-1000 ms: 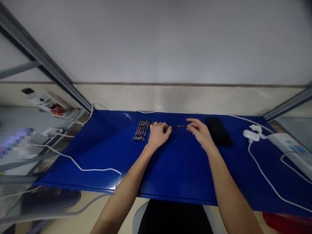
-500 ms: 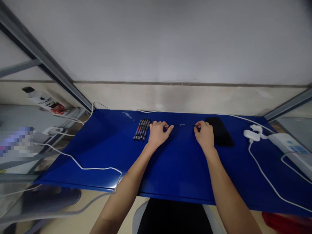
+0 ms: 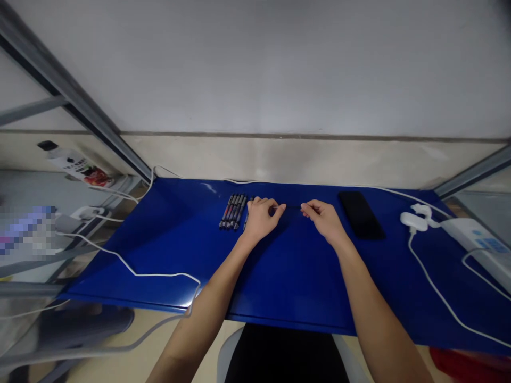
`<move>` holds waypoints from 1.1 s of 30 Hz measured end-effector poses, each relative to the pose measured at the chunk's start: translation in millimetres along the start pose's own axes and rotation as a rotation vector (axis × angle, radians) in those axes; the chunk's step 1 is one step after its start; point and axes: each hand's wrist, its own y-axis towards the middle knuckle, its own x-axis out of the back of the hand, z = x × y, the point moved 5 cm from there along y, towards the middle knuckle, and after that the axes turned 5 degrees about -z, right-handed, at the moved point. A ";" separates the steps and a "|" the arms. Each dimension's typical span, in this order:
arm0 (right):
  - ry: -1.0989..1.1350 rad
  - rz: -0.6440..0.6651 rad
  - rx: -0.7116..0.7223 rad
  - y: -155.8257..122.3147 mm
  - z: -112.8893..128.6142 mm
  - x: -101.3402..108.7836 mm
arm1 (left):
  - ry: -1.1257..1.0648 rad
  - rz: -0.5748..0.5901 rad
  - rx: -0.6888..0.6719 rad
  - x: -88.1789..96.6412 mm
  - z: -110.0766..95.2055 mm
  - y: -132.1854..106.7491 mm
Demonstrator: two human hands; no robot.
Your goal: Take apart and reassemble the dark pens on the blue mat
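Note:
My left hand [image 3: 261, 217] is closed around a thin pen refill [image 3: 294, 206], whose dark shaft sticks out to the right between thumb and forefinger. At the other end, the fingertips of my right hand [image 3: 322, 217] are pinched together over the refill's tip. Whether a small pen part is also between those fingertips is hidden. Just left of my left hand, several dark pens [image 3: 232, 211] lie side by side on the blue desk [image 3: 291, 276]. Another dark pen piece [image 3: 245, 219] lies partly under the left hand's edge.
A black phone [image 3: 361, 215] lies right of my right hand. Farther right are a white charger [image 3: 414, 221], a power strip [image 3: 479, 247] and cables. A white cable [image 3: 159, 275] crosses the desk's front left. A bottle [image 3: 77, 166] leans on the left shelf.
My right hand has moved left, from a small dark item near the phone to the refill's tip. The left hand has stayed almost in place, still holding the refill.

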 end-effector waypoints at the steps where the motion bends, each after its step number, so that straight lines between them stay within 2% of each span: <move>1: 0.020 -0.021 -0.010 0.7 -1.7 2.2 | -0.006 -0.001 0.015 0.3 1.3 0.6; 6: 0.092 -0.052 -0.025 1.3 -4.2 5.0 | -0.050 0.010 0.080 2.6 5.0 2.9; 11: -0.005 -0.086 -0.042 -2.4 1.1 3.8 | -0.062 0.018 0.098 3.8 3.1 3.4; 16: 0.036 -0.079 0.047 -2.4 7.1 -0.5 | -0.069 -0.009 0.141 7.0 4.7 4.2; 20: 0.087 -0.084 0.050 -2.4 8.7 -0.3 | -0.070 -0.022 0.194 8.4 7.5 4.9; 25: -0.021 -0.065 0.018 -4.3 10.6 0.5 | -0.100 -0.017 0.187 7.3 6.8 4.7; 29: 0.036 -0.079 0.071 -2.3 9.3 0.5 | -0.106 -0.034 0.206 9.1 7.0 4.9; 33: 0.056 -0.090 0.059 -2.1 8.5 1.8 | -0.111 -0.044 0.225 11.7 6.3 5.3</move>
